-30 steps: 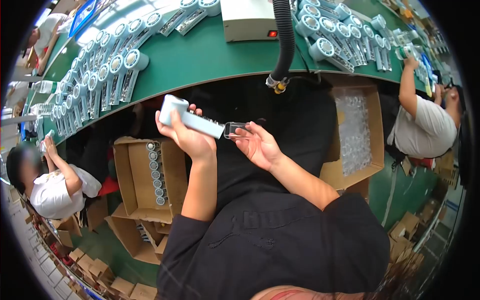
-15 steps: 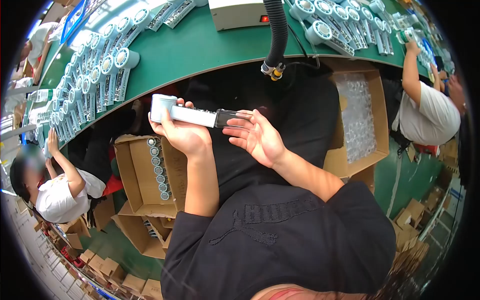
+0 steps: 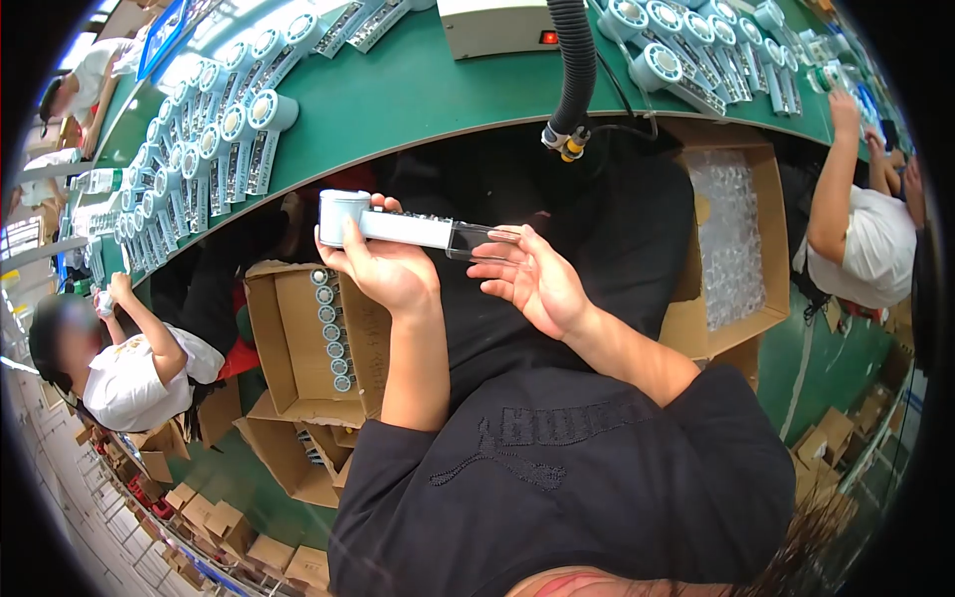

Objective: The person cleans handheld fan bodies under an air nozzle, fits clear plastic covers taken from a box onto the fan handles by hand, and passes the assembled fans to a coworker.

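Our left hand cradles the fan by its round head, grip curled closed, below the tabletop edge. Our right hand is partly open at the clear sleeve on the handle's end; we cannot tell its hold.

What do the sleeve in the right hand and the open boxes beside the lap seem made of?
The sleeve: probably clear, glossy plastic; fingers show through it. The left box and right box: matte brown cardboard, judging by their thin, creased flaps.
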Demonstrator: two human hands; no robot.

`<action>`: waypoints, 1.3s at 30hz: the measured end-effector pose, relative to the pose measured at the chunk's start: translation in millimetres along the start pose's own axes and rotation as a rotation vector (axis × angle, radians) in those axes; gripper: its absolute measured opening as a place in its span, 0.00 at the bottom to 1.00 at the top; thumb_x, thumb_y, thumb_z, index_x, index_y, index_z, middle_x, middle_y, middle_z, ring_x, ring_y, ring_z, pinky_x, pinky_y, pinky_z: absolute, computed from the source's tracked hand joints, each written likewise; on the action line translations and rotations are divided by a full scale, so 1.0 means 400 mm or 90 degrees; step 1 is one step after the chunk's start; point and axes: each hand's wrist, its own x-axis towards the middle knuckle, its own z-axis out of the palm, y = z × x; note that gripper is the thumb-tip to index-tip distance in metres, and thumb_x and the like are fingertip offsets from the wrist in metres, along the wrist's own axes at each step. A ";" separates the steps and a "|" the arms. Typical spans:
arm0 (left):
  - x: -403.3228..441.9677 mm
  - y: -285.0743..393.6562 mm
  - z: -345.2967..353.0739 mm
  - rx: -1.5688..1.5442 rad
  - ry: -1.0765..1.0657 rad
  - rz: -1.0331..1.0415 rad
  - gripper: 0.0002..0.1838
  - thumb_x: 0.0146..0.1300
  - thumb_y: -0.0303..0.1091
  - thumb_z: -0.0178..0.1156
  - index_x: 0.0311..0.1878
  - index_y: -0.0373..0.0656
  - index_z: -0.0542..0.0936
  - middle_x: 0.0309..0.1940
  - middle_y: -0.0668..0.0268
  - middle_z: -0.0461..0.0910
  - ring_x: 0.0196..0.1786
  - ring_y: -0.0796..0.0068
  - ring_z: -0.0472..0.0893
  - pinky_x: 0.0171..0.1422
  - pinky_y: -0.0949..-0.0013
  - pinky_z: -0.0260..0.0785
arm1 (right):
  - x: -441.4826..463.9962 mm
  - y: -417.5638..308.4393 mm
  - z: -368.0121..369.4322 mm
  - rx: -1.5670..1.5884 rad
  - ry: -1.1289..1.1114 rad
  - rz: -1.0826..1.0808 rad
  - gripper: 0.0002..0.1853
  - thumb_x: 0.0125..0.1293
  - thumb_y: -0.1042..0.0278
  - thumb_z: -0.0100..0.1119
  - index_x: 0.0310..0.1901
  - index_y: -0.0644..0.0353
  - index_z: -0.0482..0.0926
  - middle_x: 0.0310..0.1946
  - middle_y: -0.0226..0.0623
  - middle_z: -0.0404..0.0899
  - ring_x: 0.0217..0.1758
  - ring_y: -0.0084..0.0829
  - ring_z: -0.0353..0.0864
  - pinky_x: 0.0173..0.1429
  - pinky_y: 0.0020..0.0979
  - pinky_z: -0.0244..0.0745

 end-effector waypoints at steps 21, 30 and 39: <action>-0.055 0.054 -0.116 0.014 -0.268 -0.578 0.23 0.81 0.57 0.42 0.52 0.47 0.73 0.49 0.55 0.78 0.48 0.62 0.80 0.54 0.58 0.74 | -0.037 -0.110 -0.076 -0.082 -0.020 0.052 0.18 0.80 0.62 0.47 0.61 0.64 0.74 0.51 0.53 0.81 0.46 0.44 0.88 0.54 0.37 0.87; -0.160 0.039 -0.078 0.107 -0.390 -0.752 0.30 0.79 0.60 0.42 0.46 0.40 0.80 0.44 0.48 0.83 0.47 0.54 0.83 0.44 0.52 0.82 | -0.120 -0.173 -0.053 -0.521 -0.112 -0.107 0.16 0.77 0.66 0.51 0.61 0.62 0.76 0.51 0.43 0.80 0.51 0.33 0.81 0.59 0.33 0.77; -0.245 0.160 -0.053 0.212 -0.769 -0.397 0.29 0.74 0.52 0.45 0.38 0.33 0.83 0.36 0.51 0.84 0.40 0.58 0.82 0.49 0.62 0.74 | -0.298 -0.148 0.081 -0.723 -0.371 -0.451 0.15 0.71 0.55 0.65 0.45 0.60 0.85 0.46 0.38 0.86 0.54 0.44 0.82 0.62 0.43 0.78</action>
